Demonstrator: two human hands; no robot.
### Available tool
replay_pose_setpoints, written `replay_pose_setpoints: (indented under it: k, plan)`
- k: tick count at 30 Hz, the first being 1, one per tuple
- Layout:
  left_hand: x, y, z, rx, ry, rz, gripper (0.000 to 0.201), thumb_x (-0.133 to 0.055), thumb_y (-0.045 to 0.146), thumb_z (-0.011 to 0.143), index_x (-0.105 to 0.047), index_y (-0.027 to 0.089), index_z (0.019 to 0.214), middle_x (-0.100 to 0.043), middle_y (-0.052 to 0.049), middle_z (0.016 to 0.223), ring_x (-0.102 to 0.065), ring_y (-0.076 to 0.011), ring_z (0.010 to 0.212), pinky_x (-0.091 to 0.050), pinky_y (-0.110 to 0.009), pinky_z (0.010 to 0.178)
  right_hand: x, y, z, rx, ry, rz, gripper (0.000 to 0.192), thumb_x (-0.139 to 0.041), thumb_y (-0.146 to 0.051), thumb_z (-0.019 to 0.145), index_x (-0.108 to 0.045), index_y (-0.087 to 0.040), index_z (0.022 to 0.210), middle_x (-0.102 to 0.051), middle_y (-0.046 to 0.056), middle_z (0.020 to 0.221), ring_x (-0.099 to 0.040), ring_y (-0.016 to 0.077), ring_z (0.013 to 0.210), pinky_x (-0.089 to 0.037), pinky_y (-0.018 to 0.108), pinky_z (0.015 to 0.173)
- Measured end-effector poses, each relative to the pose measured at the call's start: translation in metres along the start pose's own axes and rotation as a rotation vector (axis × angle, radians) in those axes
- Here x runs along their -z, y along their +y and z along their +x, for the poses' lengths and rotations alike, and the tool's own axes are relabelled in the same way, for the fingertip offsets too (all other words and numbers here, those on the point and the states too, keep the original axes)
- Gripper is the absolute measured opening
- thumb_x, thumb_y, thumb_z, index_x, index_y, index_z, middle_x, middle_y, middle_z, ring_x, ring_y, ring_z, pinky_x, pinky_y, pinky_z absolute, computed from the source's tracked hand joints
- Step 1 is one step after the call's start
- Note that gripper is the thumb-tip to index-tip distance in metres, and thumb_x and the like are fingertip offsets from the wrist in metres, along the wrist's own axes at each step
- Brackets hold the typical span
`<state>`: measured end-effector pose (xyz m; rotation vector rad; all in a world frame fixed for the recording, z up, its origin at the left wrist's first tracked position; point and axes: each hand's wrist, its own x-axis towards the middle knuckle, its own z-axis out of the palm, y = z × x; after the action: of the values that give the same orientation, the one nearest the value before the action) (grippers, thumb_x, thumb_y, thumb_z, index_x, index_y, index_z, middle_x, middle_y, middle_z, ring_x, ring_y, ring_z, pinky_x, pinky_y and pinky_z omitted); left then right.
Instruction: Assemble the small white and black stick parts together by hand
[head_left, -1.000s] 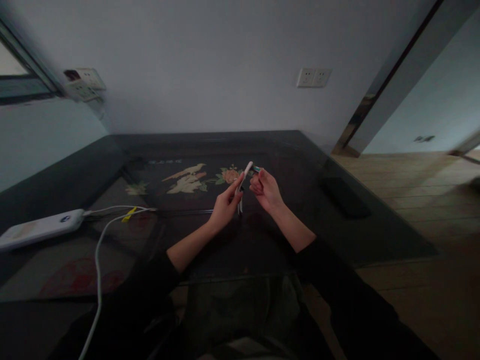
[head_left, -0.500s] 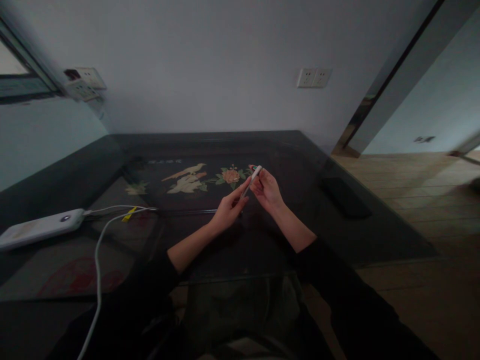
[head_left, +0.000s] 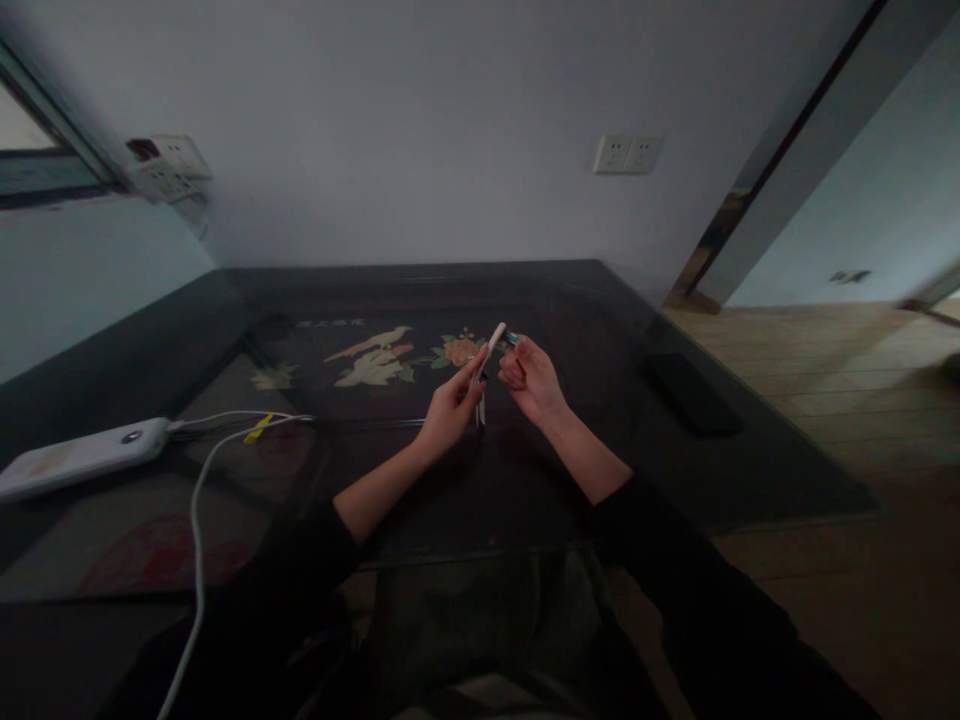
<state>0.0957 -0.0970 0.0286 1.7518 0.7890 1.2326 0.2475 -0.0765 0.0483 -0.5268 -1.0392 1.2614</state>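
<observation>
My left hand (head_left: 452,402) is closed around a slim, pale object (head_left: 496,337) with a rounded white upper end. It tilts up and to the right, and two thin pale ends show below the fingers. Its exact kind is too small and dim to make out. Just right of the white end, my right hand (head_left: 534,378) pinches a small greenish piece (head_left: 511,339), which reaches to the pale object. Whether the two pieces are joined is unclear. Both hands are above the dark table (head_left: 450,490), in front of a printed flower.
On the left lies a white power strip (head_left: 90,457) with a white cable (head_left: 196,520) running toward me and a yellow tag (head_left: 259,428). A black flat object (head_left: 691,394) rests on the right. Behind the table is a wall with a socket (head_left: 628,155).
The pale object's white end has swung left, away from my right hand. More of the greenish piece now shows at my right fingers, and two thin ends appear below my left hand.
</observation>
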Motion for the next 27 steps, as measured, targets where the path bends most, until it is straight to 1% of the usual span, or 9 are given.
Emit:
replay_pose_setpoints:
  k: [3, 7, 11, 13, 16, 20, 27]
  plan:
    - [0.000, -0.001, 0.000, 0.001, 0.001, -0.010, 0.058, -0.057, 0.030, 0.092, -0.044, 0.022, 0.148, -0.063, -0.001, 0.071, -0.037, -0.0084, 0.053, -0.035, -0.020, 0.049, 0.000, 0.000, 0.000, 0.014, -0.018, 0.010, 0.045, -0.076, -0.061, 0.070, -0.051, -0.024, 0.073, -0.030, -0.011, 0.045, -0.018, 0.0067, 0.042, -0.014, 0.027, 0.043]
    - [-0.001, 0.000, -0.002, 0.000, -0.021, -0.016, 0.059, -0.056, 0.028, 0.092, -0.043, 0.025, 0.149, -0.070, -0.004, 0.087, -0.042, -0.0082, 0.056, -0.038, -0.020, 0.051, 0.001, 0.000, 0.000, 0.022, -0.036, 0.029, 0.042, -0.076, -0.060, 0.072, -0.055, -0.023, 0.077, -0.029, -0.011, 0.047, -0.018, 0.0057, 0.042, -0.014, 0.026, 0.043]
    - [-0.003, 0.004, -0.005, -0.020, -0.043, 0.013, 0.059, -0.055, 0.025, 0.091, -0.042, 0.022, 0.149, -0.071, -0.006, 0.096, -0.049, -0.0086, 0.063, -0.042, -0.019, 0.058, 0.001, 0.000, 0.000, 0.017, -0.022, 0.024, 0.044, -0.076, -0.061, 0.071, -0.062, -0.022, 0.085, -0.028, -0.011, 0.048, -0.018, 0.0058, 0.043, -0.015, 0.026, 0.043]
    - [-0.005, 0.007, -0.007, -0.026, -0.060, 0.031, 0.058, -0.053, 0.025, 0.092, -0.043, 0.020, 0.149, -0.071, -0.007, 0.096, -0.051, -0.0091, 0.065, -0.042, -0.020, 0.061, 0.001, -0.001, 0.000, 0.012, -0.014, 0.024, 0.047, -0.076, -0.061, 0.070, -0.065, -0.021, 0.092, -0.029, -0.011, 0.049, -0.019, 0.0060, 0.043, -0.015, 0.026, 0.043]
    - [-0.007, 0.010, -0.009, -0.030, -0.084, 0.036, 0.056, -0.051, 0.027, 0.093, -0.043, 0.020, 0.149, -0.071, -0.006, 0.089, -0.050, -0.0094, 0.062, -0.042, -0.020, 0.059, 0.001, -0.001, 0.000, 0.007, -0.003, 0.023, 0.049, -0.076, -0.060, 0.070, -0.066, -0.020, 0.097, -0.029, -0.011, 0.049, -0.019, 0.0065, 0.044, -0.016, 0.027, 0.043]
    - [-0.007, 0.009, -0.008, -0.020, -0.102, 0.006, 0.057, -0.052, 0.027, 0.093, -0.042, 0.021, 0.149, -0.068, -0.002, 0.081, -0.040, -0.0071, 0.052, -0.035, -0.020, 0.050, 0.000, 0.000, 0.001, 0.006, 0.006, 0.051, 0.048, -0.077, -0.059, 0.070, -0.067, -0.020, 0.096, -0.030, -0.011, 0.049, -0.020, 0.0064, 0.044, -0.015, 0.027, 0.043]
    - [-0.003, 0.002, -0.003, -0.033, -0.053, 0.045, 0.057, -0.053, 0.024, 0.092, -0.044, 0.022, 0.148, -0.069, -0.002, 0.085, -0.034, -0.0060, 0.051, -0.032, -0.019, 0.049, 0.001, 0.001, 0.000, 0.001, -0.037, 0.068, 0.046, -0.076, -0.062, 0.070, -0.068, -0.021, 0.090, -0.029, -0.011, 0.047, -0.015, 0.0056, 0.043, -0.011, 0.027, 0.043]
